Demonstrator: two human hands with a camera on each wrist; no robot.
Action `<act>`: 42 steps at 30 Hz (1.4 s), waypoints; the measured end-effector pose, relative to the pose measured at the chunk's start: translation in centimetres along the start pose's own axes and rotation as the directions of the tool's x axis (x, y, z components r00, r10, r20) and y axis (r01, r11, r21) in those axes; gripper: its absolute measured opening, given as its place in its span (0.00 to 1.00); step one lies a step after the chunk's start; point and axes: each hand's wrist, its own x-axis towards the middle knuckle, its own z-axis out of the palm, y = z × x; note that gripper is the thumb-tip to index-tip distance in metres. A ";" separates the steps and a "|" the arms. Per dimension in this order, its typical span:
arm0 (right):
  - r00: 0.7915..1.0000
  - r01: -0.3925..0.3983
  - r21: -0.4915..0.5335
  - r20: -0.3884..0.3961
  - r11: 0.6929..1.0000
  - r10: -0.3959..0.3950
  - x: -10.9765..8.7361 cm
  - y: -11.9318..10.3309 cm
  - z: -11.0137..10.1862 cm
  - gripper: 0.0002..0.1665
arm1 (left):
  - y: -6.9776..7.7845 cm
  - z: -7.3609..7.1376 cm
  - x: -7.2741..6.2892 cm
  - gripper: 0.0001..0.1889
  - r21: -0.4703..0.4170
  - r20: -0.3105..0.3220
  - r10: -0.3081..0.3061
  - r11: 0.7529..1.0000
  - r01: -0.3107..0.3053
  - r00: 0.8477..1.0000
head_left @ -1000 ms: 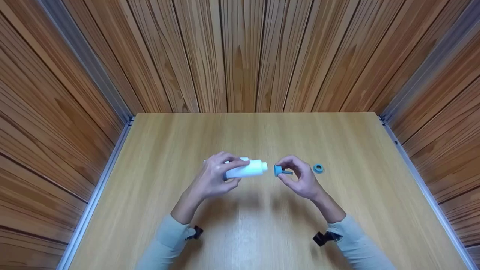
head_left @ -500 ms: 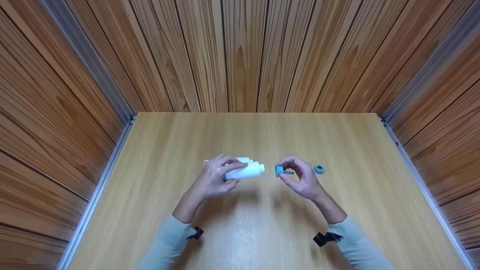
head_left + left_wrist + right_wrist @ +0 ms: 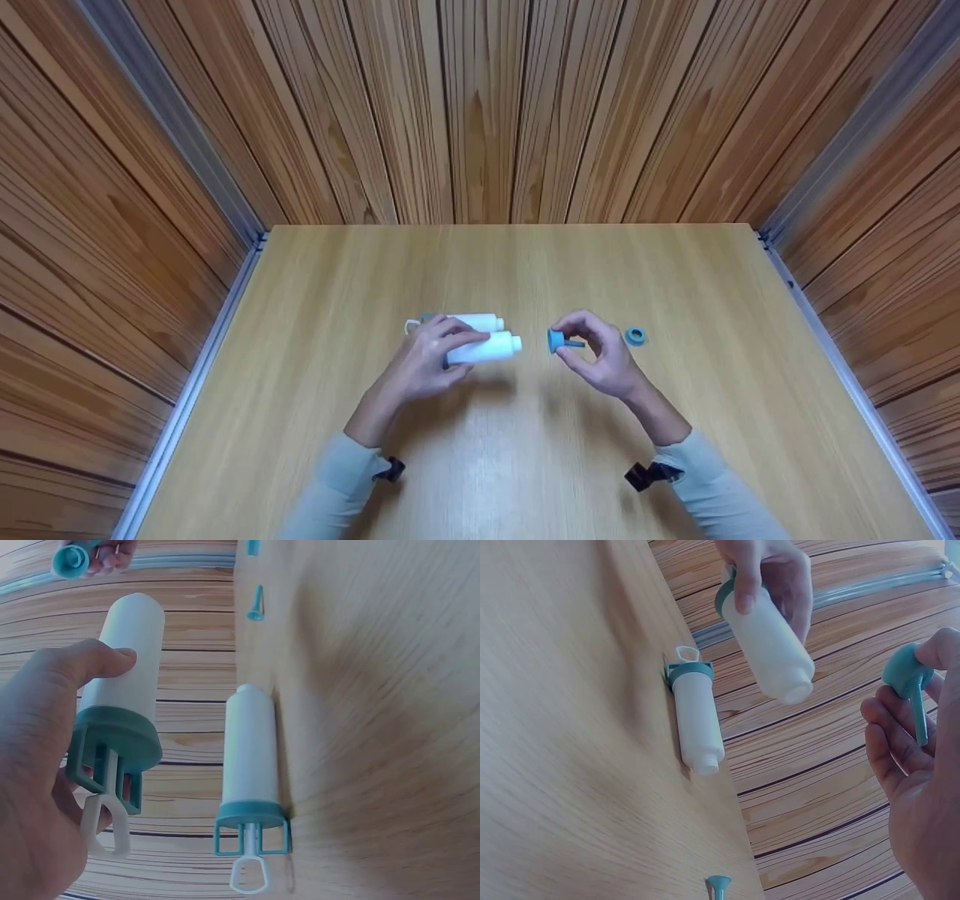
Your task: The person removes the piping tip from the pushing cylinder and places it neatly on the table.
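Observation:
My left hand (image 3: pixel 427 356) grips a white-barrelled syringe (image 3: pixel 484 348) with a teal collar and a white pull ring (image 3: pixel 107 829). Its open end points right, toward my right hand (image 3: pixel 600 356). Between thumb and fingers, the right hand pinches a teal nozzle (image 3: pixel 555 341), wide end facing the syringe and thin spout pointing away. A gap separates the nozzle from the barrel. Just beyond the held syringe, a second syringe of the same kind (image 3: pixel 480 322) lies on the table. Its collar and pull ring (image 3: pixel 250 875) show in the left wrist view.
To the right of my right hand, a teal ring-shaped piece (image 3: pixel 634 336) lies on the wooden table (image 3: pixel 480 262). Both wrist views show another small teal nozzle (image 3: pixel 256 606) on the table. Wood-plank walls (image 3: pixel 480 112) with metal rails enclose the table.
My left hand has moved the syringe slightly left and nearer to me, widening the gap to the nozzle and showing more of the lying syringe. The right hand stays almost still.

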 end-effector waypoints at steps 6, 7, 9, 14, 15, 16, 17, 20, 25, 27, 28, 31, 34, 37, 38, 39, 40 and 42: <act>1.000 0.004 -0.002 0.002 1.000 -0.004 -0.1 0.1 0.0 0.21 | -0.6 0.5 -0.5 0.26 0.022 0.050 -0.013 1.000 0.012 0.999; 1.000 0.001 -0.004 0.001 1.000 -0.001 -0.1 0.1 0.0 0.21 | -0.7 0.6 -0.6 0.26 0.024 0.063 -0.018 1.000 0.016 0.998; 1.000 -0.005 -0.006 0.000 1.000 0.005 -0.2 0.1 0.0 0.21 | -0.9 0.7 -0.7 0.27 0.032 0.090 -0.031 0.999 0.028 0.995; 1.000 -0.009 -0.011 -0.002 1.000 0.009 -0.1 0.1 0.0 0.22 | -1.3 1.0 -0.9 0.27 0.030 0.121 -0.042 0.999 0.039 0.992; 1.000 -0.010 -0.012 -0.002 1.000 0.010 -0.1 0.1 0.0 0.22 | -1.4 1.0 -1.0 0.27 0.031 0.123 -0.040 0.999 0.036 0.992; 1.000 -0.010 -0.011 -0.002 1.000 0.010 -0.1 0.1 0.0 0.22 | -1.5 1.1 -1.0 0.27 0.032 0.127 -0.038 0.999 0.034 0.991; 1.000 -0.011 -0.011 -0.001 1.000 0.011 -0.1 0.1 0.0 0.22 | -1.6 1.1 -1.0 0.27 0.034 0.132 -0.037 0.999 0.033 0.991; 1.000 -0.011 -0.009 -0.001 1.000 0.011 -0.1 0.0 0.0 0.22 | -1.8 1.3 -1.2 0.28 0.046 0.157 -0.045 0.998 0.038 0.987; 1.000 -0.010 -0.007 -0.005 1.000 0.010 -0.2 0.1 0.0 0.21 | -2.0 1.6 -1.4 0.27 0.068 0.207 -0.068 0.996 0.055 0.976; 1.000 -0.013 -0.009 -0.006 1.000 0.012 -0.2 0.1 0.1 0.21 | -2.1 1.8 -1.5 0.27 0.075 0.232 -0.075 0.995 0.059 0.970; 1.000 -0.014 -0.010 -0.006 1.000 0.014 -0.3 0.1 0.1 0.21 | -2.1 1.9 -1.5 0.27 0.079 0.243 -0.075 0.995 0.058 0.967; 1.000 -0.016 -0.012 -0.003 1.000 0.016 -0.3 0.1 0.1 0.21 | -2.2 2.1 -1.7 0.28 0.085 0.278 -0.089 0.994 0.067 0.956; 1.000 -0.018 -0.013 0.001 1.000 0.018 -0.3 0.2 0.1 0.22 | -2.4 2.2 -1.8 0.28 0.082 0.297 -0.100 0.993 0.079 0.950; 1.000 -0.018 -0.014 0.004 1.000 0.019 -0.3 0.1 0.1 0.22 | -2.6 2.3 -2.0 0.28 0.080 0.304 -0.117 0.992 0.097 0.946; 1.000 -0.018 -0.014 0.004 1.000 0.018 -0.3 0.1 0.1 0.22 | -2.7 2.4 -2.0 0.28 0.077 0.304 -0.120 0.992 0.101 0.945; 1.000 -0.017 -0.015 0.004 1.000 0.017 -0.3 0.1 0.0 0.22 | -2.7 2.4 -2.0 0.28 0.074 0.306 -0.125 0.991 0.107 0.944; 1.000 -0.015 -0.013 0.004 1.000 0.015 -0.3 0.1 0.1 0.22 | -2.8 2.5 -2.0 0.28 0.075 0.309 -0.130 0.991 0.113 0.942; 1.000 -0.010 -0.012 0.007 1.000 0.010 -0.3 0.2 0.1 0.22 | -2.9 2.6 -1.9 0.28 0.073 0.312 -0.134 0.990 0.117 0.941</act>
